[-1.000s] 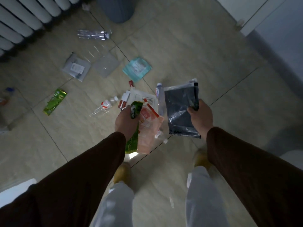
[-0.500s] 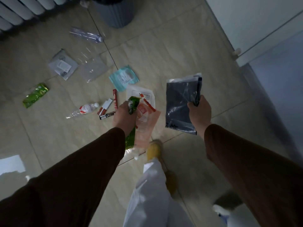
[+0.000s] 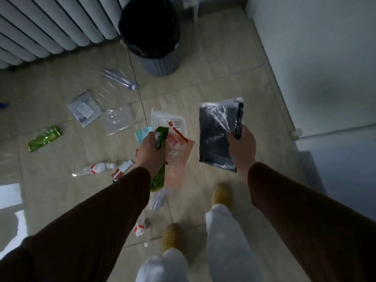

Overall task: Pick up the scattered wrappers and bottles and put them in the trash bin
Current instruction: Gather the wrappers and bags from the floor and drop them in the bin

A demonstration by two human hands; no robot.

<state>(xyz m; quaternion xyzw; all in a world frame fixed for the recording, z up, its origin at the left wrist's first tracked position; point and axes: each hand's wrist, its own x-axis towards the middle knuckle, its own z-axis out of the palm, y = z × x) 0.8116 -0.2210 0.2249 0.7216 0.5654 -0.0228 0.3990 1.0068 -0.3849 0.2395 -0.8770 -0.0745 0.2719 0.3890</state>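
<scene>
My left hand (image 3: 150, 153) is shut on a bunch of wrappers (image 3: 173, 151): a green one, an orange-pink one and a white one behind. My right hand (image 3: 242, 147) grips a dark plastic bag (image 3: 217, 135) by its right edge. The grey trash bin (image 3: 152, 35) with a black liner stands ahead at the top centre, open. On the floor lie a clear bottle (image 3: 120, 79) near the bin, a grey packet (image 3: 85, 108), a clear bag (image 3: 119, 120), a green wrapper (image 3: 43, 138), a red-labelled bottle (image 3: 94, 168), and small red-white wrappers (image 3: 122, 169).
A white radiator (image 3: 50, 27) runs along the top left beside the bin. A pale wall and door (image 3: 315, 58) close the right side. My feet in yellow shoes (image 3: 221, 194) stand on the tiled floor, with another crushed bottle (image 3: 142, 226) beside them.
I have stepped toward the bin, which now shows whole with its open top. Both hands keep the same hold on their wrappers and bag.
</scene>
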